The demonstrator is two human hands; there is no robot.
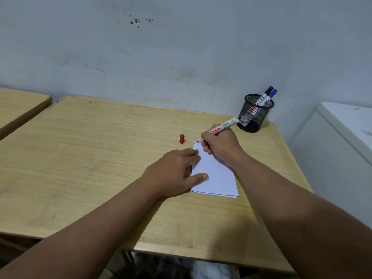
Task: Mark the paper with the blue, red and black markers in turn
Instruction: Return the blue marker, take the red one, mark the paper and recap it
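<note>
White folded paper [216, 178] flat on wooden bench [100, 158], right of centre, with a small blue mark at its far left corner. Left hand [173, 170] spread flat and grasping nothing, fingers and thumb pressing the paper's left edge; right hand [220, 147] clenched around uncapped red marker [221, 126], tip at the paper's far left corner just beside the blue mark, barrel slanting up toward the right. Red cap [182, 138] upright on bench just left of paper; black marker [265, 95] and blue marker [270, 97], both capped, leaning in black mesh cup [254, 113] at far right corner.
</note>
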